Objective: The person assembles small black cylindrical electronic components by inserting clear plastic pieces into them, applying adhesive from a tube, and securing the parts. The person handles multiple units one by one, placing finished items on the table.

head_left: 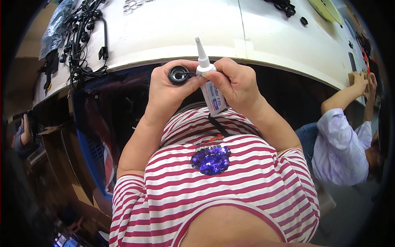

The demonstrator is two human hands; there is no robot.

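My left hand (166,88) grips a small round black part (178,75) with a hollow centre, held up at the near edge of the white table (173,29). My right hand (235,82) is closed around a small white glue bottle (210,84) with a long pointed nozzle that points up and away from me. The bottle's neck sits right beside the black part, touching or nearly touching it. A thin black cord (218,125) hangs down from between my hands over my red and white striped shirt.
A tangle of black cables and parts (80,37) lies at the table's far left, with a clear plastic bag (55,26) beside it. More black parts (286,7) sit at the far right. A co-worker in a pale shirt (341,144) works at the table to my right.
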